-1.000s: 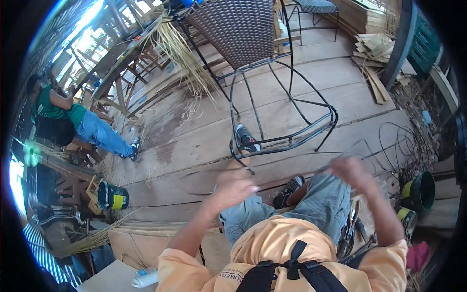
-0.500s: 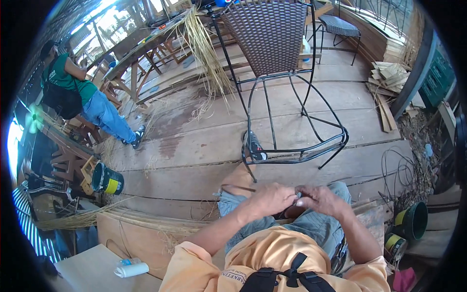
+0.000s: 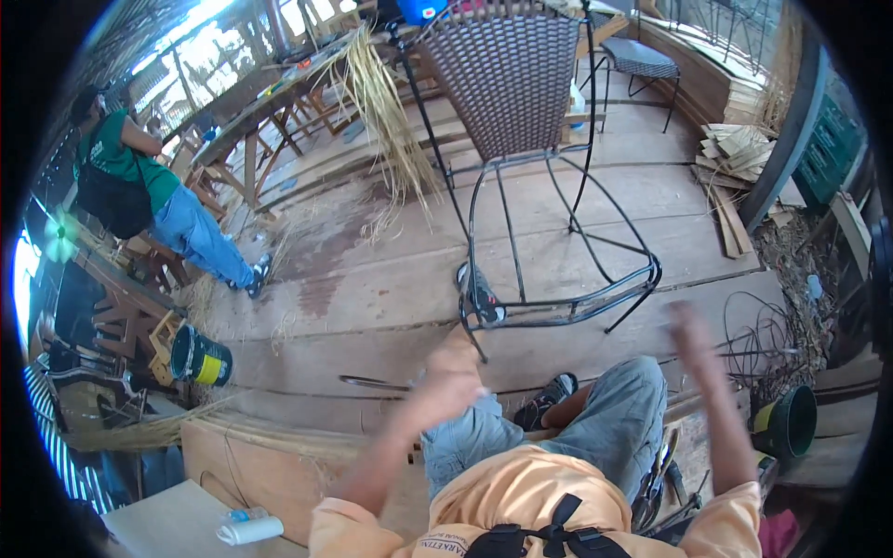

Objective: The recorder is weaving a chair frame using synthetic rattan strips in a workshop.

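Fingers blurred, grip unclear | left hand, right hand | black tubular-metal chair frame, brown woven back

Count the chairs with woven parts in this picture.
2. One metal-framed chair with a woven back stands on the wooden floor just ahead of the person; a second chair with a woven seat stands behind it, top right. Others may be hidden.

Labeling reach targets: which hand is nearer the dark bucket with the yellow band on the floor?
Left. The left hand is right of the bucket, across bare floorboards. The right hand, blurred, is farther right, beyond the chair frame.
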Tool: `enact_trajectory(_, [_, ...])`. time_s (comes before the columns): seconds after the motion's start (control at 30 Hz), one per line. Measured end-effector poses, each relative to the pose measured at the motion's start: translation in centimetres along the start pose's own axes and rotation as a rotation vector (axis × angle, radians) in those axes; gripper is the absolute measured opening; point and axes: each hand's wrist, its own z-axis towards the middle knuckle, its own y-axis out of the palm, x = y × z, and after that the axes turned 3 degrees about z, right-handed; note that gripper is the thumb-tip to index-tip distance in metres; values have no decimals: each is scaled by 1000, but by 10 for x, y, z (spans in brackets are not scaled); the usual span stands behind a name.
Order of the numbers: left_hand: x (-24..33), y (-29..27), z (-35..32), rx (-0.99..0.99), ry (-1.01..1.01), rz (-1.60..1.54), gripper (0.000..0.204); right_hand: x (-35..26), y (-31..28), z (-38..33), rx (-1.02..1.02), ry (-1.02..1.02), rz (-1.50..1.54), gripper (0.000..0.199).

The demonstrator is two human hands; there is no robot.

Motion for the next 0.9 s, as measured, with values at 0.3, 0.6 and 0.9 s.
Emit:
enact_trajectory(0.3, [45,73,73,-154,-224,-269,30,-87,92,-24,-441,-57,-735,14])
enact_trajectory(0.6, [-14,226,129,243,-415,-156,27,29,80,-4,-163,636,100,29])
enact_trajectory(0.9, [10,196,148,-71,-418,-689,35,-10,66,-18,-55,485,132,25])
